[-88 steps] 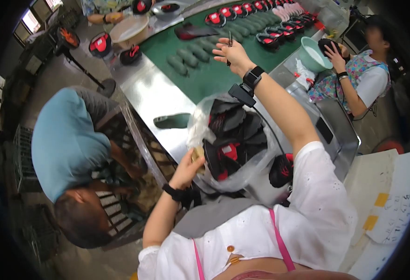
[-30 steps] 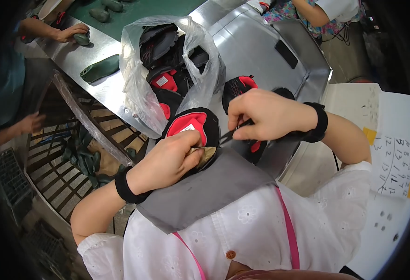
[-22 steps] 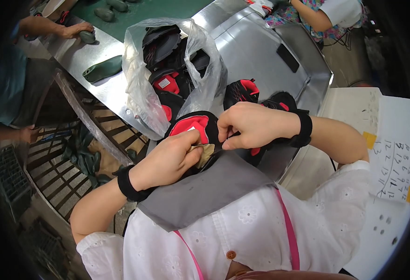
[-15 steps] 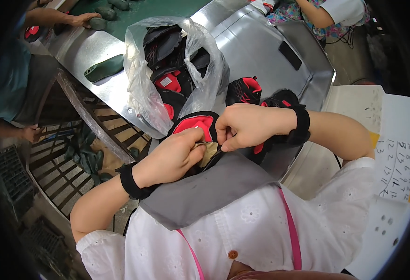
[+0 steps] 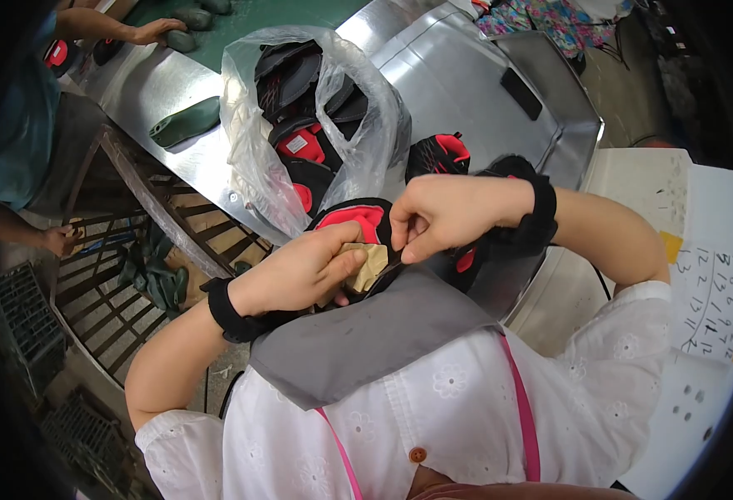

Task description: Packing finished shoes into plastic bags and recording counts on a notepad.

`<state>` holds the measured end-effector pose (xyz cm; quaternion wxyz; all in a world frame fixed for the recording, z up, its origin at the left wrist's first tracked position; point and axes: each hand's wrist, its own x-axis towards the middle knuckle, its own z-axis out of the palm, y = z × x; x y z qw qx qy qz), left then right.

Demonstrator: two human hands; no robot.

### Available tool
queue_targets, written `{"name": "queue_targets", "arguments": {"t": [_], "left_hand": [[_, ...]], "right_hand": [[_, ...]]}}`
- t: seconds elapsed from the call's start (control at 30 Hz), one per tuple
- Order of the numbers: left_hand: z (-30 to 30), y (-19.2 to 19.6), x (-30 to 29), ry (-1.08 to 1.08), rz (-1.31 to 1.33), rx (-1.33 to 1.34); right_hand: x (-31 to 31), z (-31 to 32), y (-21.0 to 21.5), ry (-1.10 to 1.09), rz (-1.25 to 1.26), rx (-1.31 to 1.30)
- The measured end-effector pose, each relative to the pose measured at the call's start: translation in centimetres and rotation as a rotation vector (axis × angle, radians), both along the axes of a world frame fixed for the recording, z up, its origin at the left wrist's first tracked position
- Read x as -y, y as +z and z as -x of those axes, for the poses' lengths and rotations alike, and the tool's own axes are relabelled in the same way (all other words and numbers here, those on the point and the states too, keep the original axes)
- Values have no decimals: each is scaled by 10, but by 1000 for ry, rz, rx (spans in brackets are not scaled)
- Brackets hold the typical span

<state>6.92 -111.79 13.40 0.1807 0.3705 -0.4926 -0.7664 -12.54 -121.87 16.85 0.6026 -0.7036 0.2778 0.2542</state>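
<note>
Just past the gray apron [image 5: 375, 342], I have the left hand [image 5: 300, 268] curled, its thumb on a tan piece [image 5: 373, 264]. The right hand [image 5: 458, 210] nearly closes thumb to forefinger; I can't tell its hold. Between them, the black-and-red shoe [image 5: 365, 218] points its visible end away from the apron, its full long axis hidden. Beyond the left hand stands a clear bag [image 5: 387, 125].

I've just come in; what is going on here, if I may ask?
The person's left hand holds a tan piece at a black-and-red shoe, while the right hand is at the shoe's edge; what it holds is unclear. Beyond, a clear plastic bag of similar shoes stands open on the metal table. Farther left, a co-worker's hand touches a green foot-shaped form.
</note>
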Motion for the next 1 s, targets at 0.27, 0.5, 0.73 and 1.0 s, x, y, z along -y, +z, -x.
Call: {"name": "queue_targets", "arguments": {"t": [0.27,0.5,0.73,1.0], "left_hand": [[0,-5,2,-50,-14,28],[-1,-6,3,-27,-30,41],[-2,-17,3,-21,-128,-9],[-1,-14,6,-16,-170,-30]], "right_hand": [[-1,-21,-1,183,126,-30],[-7,-24,-16,198,80,-31],[-8,-11,-20,87,-4,-9],[-5,-7,-19,-17,-149,-63]]}}
